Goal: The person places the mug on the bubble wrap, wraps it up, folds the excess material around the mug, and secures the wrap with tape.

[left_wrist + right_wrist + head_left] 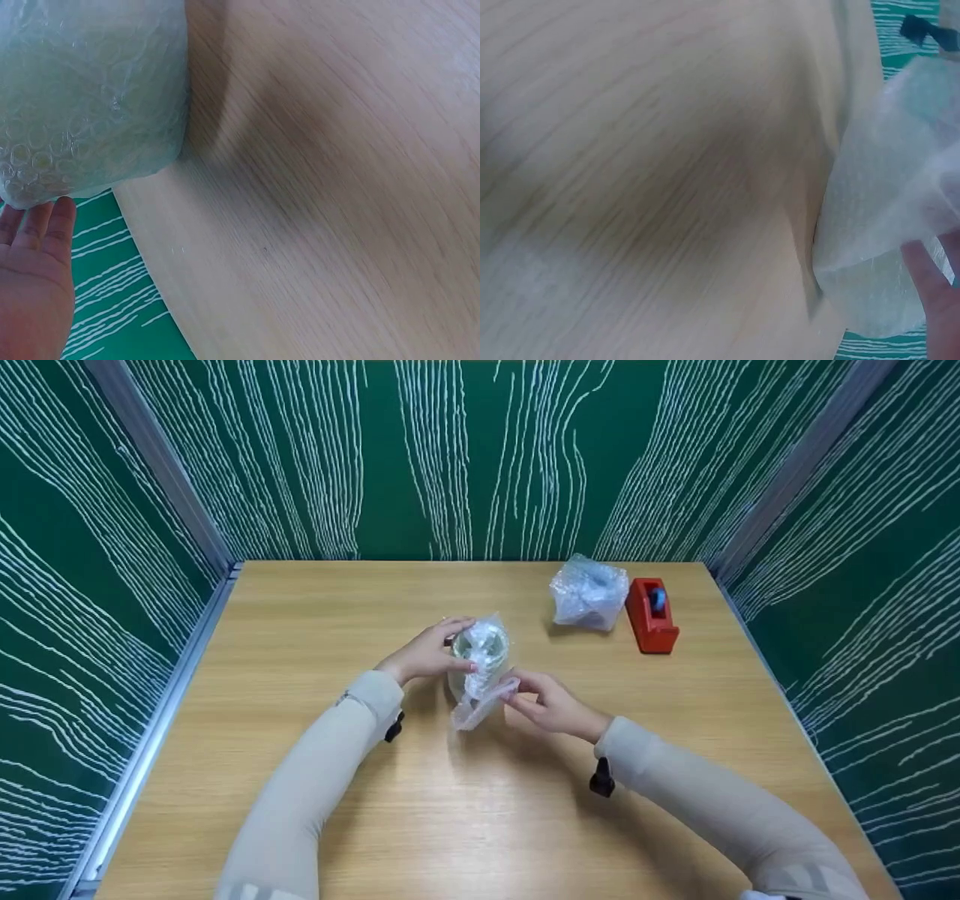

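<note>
Near the middle of the table is a round glass-like item in bubble wrap [480,649]; what lies inside is mostly hidden. My left hand [433,651] holds it from the left, thumb on the near side and fingers on the far side. In the left wrist view the fingertips [60,214] touch the wrap's edge. With thumb and fingers, my right hand [551,703] pinches a loose flap of the bubble wrap [484,706] on the near right side. The right wrist view shows this wrap [885,187] spread out beside my fingers [924,274].
Farther back on the right stands another bubble-wrapped bundle [590,594]. Just right of it is a red tape dispenser [652,616] with a blue-cored roll. The wooden table [315,607] is bordered by green panels [510,457] with white lines at the back and sides.
</note>
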`<state>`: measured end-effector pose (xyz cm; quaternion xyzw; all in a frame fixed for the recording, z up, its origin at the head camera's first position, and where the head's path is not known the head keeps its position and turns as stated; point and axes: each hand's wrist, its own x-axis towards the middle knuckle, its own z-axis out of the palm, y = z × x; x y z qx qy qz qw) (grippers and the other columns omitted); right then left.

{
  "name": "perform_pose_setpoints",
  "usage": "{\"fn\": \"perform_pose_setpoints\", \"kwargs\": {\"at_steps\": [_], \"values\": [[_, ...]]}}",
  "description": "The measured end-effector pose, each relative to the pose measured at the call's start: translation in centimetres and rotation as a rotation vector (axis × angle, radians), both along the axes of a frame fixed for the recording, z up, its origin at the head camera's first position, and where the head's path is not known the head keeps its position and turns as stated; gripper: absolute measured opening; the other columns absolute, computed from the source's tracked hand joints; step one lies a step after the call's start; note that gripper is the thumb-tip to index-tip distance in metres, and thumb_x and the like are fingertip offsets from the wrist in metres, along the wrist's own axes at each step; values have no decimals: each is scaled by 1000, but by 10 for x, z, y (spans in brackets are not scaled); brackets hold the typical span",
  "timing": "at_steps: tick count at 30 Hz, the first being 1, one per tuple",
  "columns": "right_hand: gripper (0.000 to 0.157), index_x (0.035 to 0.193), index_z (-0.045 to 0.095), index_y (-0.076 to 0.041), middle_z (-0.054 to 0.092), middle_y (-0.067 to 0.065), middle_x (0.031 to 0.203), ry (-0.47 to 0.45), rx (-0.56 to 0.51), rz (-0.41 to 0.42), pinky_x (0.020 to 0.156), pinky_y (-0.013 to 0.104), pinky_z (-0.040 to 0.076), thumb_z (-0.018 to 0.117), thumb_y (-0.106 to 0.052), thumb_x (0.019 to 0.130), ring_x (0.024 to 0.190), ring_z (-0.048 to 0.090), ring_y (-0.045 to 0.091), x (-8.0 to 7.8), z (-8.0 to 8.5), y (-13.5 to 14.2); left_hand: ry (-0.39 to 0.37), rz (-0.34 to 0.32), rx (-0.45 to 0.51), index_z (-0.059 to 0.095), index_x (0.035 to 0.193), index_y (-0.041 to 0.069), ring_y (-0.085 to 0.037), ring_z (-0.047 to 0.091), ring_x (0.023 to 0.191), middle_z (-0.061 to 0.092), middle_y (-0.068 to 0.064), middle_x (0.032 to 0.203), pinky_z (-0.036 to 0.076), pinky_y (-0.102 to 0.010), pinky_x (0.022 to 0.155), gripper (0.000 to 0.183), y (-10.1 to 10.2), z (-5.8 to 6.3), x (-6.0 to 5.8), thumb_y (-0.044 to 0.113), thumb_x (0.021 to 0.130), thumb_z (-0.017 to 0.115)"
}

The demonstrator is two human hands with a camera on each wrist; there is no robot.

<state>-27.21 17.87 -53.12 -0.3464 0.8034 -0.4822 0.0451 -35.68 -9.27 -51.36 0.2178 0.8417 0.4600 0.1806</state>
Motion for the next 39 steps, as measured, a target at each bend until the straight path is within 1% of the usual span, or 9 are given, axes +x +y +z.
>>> {"fn": "perform_pose_setpoints", "kwargs": {"at_steps": [5,9,12,16,19,23,27,33,39], "values": [[12,113,70,9,76,25,104,-56,-129,-141,88,21,61,65,1,106,97,76,25,-8,0,-3,-9,15,3,43,168,23,-34,38,161,34,-1,178,36,-52,132,89,0,-1,-1,29,92,89],[11,110,70,11,76,27,100,-61,-190,-223,82,18,60,67,2,104,90,73,15,-15,-1,-6,1,13,13,44,168,21,-34,40,160,33,-2,178,38,-51,131,89,0,-3,-1,27,91,89],[11,108,72,9,77,25,101,-41,-192,-278,83,19,59,70,0,103,89,71,9,-20,1,-9,9,11,21,44,167,20,-34,40,160,34,-2,178,39,-50,130,89,0,-4,-1,26,91,90],[11,108,75,7,77,21,104,-10,-173,-333,88,24,58,73,-2,102,94,69,12,-28,5,-13,23,14,17,46,166,21,-32,39,161,36,-1,177,37,-51,132,87,0,-4,-1,28,90,90],[11,107,77,3,77,18,108,13,-172,-346,94,34,58,75,-5,101,101,68,19,-34,8,-15,10,13,38,47,166,20,-34,41,160,38,-2,176,39,-51,130,86,1,-3,0,27,91,89],[10,101,78,1,73,19,127,42,-169,-351,110,50,52,77,-9,101,123,66,32,-41,9,-20,-12,11,66,47,166,19,-37,43,158,38,-3,176,45,-50,126,84,1,-3,0,23,92,88],[16,91,73,1,66,22,146,34,-164,-359,124,59,42,76,-11,102,141,58,41,-48,11,-25,-3,22,50,48,165,20,-36,42,159,38,-1,176,44,-51,127,82,1,-3,0,18,93,85],[24,86,66,0,59,28,155,5,-148,-375,127,63,37,75,-13,103,147,54,46,-57,11,-31,11,36,40,49,164,19,-32,39,162,40,-2,175,39,-50,130,78,1,-3,0,11,94,80],[24,85,64,-1,55,31,158,-26,-139,-408,130,65,32,75,-13,103,151,50,48,-62,8,-36,1,19,90,48,165,16,-34,42,160,43,-5,173,42,-46,129,78,-1,-4,-1,7,93,77]]}}
